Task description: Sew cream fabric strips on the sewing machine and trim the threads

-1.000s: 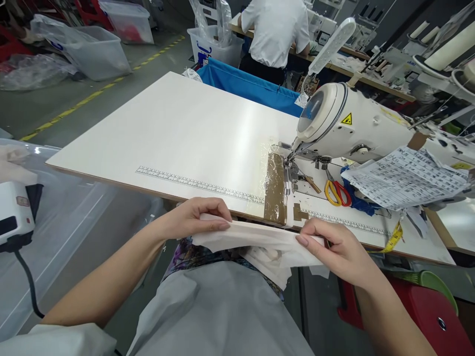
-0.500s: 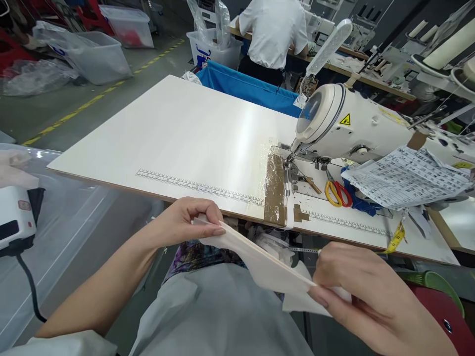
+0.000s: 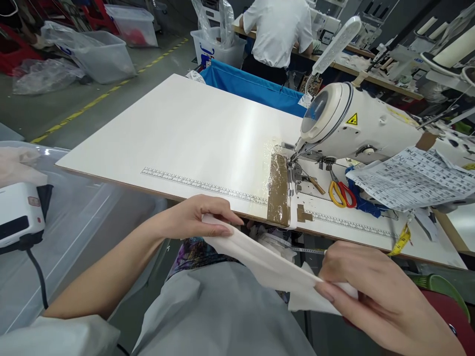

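A pale piece of fabric (image 3: 267,262) is stretched between my two hands above my lap, in front of the table edge. My left hand (image 3: 200,217) pinches its upper left end between thumb and fingers. At the lower right end, my right hand (image 3: 371,287) is closed on the cloth, its fingertips partly hidden. Beyond the hands stands a white sewing machine (image 3: 341,118) on a white table (image 3: 208,133). No cloth shows under its needle area.
Scissors (image 3: 341,193) with yellow and red handles lie right of the needle area, near handwritten papers (image 3: 411,178). A yellow tape measure (image 3: 401,240) hangs over the front edge. At left is a clear plastic bin (image 3: 81,212); a co-worker (image 3: 280,32) sits behind a blue cloth bin (image 3: 252,89).
The left fingers have loosened and shifted, with the index finger now reaching out past the fabric edge. The cloth's upper fold has spread wider. The view has moved slightly.
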{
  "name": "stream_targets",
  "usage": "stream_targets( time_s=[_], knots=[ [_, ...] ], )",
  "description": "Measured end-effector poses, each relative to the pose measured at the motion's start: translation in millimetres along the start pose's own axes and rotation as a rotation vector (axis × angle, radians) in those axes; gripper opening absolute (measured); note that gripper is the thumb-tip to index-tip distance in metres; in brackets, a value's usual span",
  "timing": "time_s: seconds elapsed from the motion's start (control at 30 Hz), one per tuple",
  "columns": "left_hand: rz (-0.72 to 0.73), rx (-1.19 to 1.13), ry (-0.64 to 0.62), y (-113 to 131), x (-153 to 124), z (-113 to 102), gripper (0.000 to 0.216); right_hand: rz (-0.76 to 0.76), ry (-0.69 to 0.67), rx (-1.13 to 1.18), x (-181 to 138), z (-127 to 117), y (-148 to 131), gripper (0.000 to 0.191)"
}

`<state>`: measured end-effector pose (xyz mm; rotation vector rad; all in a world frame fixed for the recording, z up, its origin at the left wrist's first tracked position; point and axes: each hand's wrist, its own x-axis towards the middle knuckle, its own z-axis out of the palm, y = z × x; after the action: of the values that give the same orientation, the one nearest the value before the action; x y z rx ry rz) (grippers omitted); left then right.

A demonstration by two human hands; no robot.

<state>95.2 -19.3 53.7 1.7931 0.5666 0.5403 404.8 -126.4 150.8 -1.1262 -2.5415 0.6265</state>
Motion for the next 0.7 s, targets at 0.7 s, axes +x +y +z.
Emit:
stream_targets(
  time_s=[0.7],
  knots=[
    [-0.133, -0.487, 0.302, -28, 10, 18, 0.022, 0.091, 0.212, -0.106, -18, 2, 22, 0.013]
  ],
)
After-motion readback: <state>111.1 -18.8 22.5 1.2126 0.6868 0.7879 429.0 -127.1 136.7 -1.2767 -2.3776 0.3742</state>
